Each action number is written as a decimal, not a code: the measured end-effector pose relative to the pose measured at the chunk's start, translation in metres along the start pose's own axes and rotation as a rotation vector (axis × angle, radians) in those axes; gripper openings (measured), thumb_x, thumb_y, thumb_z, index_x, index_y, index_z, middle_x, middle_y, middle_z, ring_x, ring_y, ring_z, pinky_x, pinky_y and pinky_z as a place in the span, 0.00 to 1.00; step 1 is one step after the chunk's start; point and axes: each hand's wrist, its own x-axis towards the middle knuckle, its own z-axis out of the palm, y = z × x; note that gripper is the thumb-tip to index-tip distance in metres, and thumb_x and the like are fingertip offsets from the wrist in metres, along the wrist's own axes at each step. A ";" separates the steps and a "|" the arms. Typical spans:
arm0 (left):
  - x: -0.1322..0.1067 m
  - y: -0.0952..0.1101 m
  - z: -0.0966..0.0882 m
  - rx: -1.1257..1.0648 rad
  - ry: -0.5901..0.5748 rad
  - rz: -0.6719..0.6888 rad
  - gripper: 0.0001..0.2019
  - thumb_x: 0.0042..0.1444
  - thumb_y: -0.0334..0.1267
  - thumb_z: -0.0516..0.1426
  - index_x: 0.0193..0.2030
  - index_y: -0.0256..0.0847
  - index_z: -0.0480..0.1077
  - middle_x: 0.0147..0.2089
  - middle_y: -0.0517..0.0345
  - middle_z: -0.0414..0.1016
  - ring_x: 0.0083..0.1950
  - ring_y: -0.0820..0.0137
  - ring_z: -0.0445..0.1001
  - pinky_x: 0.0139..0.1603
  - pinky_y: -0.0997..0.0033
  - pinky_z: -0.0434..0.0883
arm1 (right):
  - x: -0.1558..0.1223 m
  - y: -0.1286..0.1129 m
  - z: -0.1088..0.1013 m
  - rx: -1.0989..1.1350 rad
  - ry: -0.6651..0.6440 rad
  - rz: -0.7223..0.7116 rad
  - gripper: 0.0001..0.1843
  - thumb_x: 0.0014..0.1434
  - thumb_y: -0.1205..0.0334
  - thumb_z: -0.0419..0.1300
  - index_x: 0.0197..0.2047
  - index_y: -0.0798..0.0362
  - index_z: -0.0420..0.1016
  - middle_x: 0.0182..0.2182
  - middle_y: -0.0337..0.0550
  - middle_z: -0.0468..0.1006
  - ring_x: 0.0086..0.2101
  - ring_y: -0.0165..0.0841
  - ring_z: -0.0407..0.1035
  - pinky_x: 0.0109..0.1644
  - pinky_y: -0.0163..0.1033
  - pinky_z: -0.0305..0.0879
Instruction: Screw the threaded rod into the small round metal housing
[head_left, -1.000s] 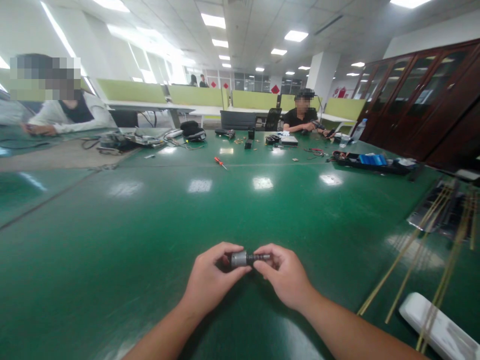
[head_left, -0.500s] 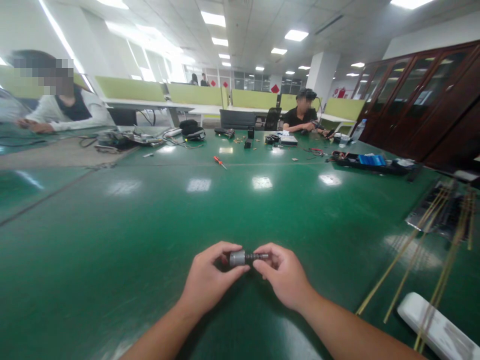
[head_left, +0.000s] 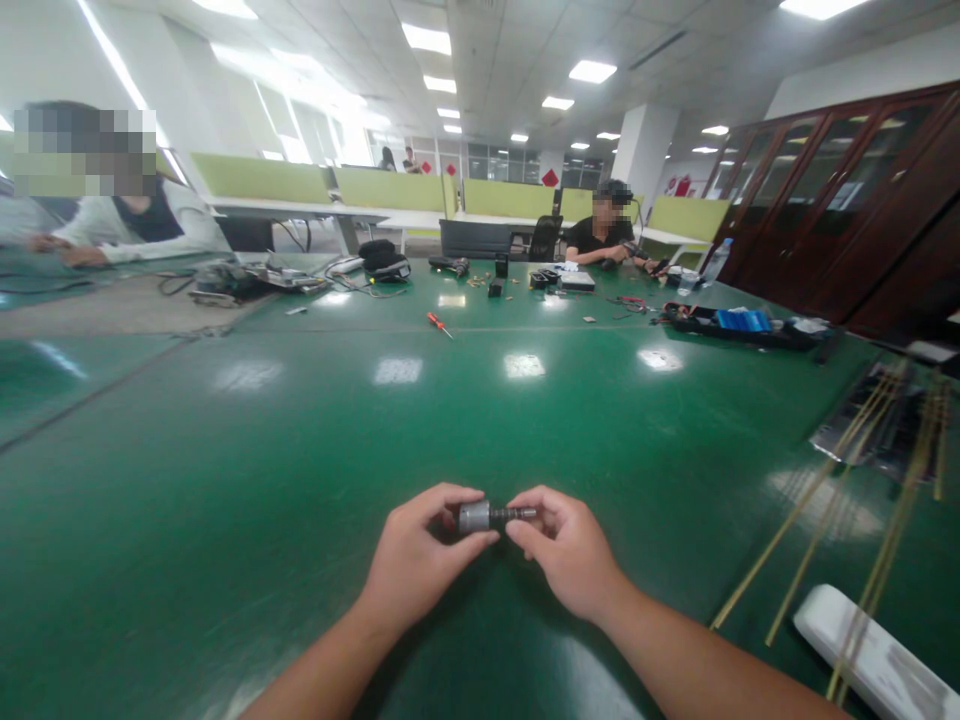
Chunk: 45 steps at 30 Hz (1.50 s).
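Observation:
Between my two hands is a small motor-like part (head_left: 474, 516), a grey metal cylinder with a thin ribbed shaft (head_left: 529, 513) pointing right. It lies level, just above or on the green tabletop; I cannot tell which. My left hand (head_left: 422, 550) has its thumb and forefinger around the grey cylinder, and its other fingers are hidden behind. On the shaft side, my right hand (head_left: 566, 550) pinches the ribbed shaft between thumb and fingers, with the silver tip showing past the thumb.
Thin wooden sticks (head_left: 806, 545) and a white plastic case (head_left: 874, 650) lie at the right. Farther off on the green table (head_left: 337, 420) are an orange screwdriver (head_left: 439, 324), a black tray with blue items (head_left: 742, 320) and electronic parts. Two people sit at the table's far side and left.

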 end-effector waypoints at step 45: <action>0.000 -0.004 0.000 -0.022 -0.004 -0.033 0.15 0.46 0.43 0.68 0.41 0.43 0.76 0.39 0.59 0.79 0.38 0.67 0.77 0.38 0.71 0.73 | -0.002 -0.001 0.001 0.067 0.020 0.006 0.10 0.56 0.60 0.62 0.40 0.56 0.75 0.23 0.36 0.70 0.23 0.27 0.62 0.28 0.33 0.56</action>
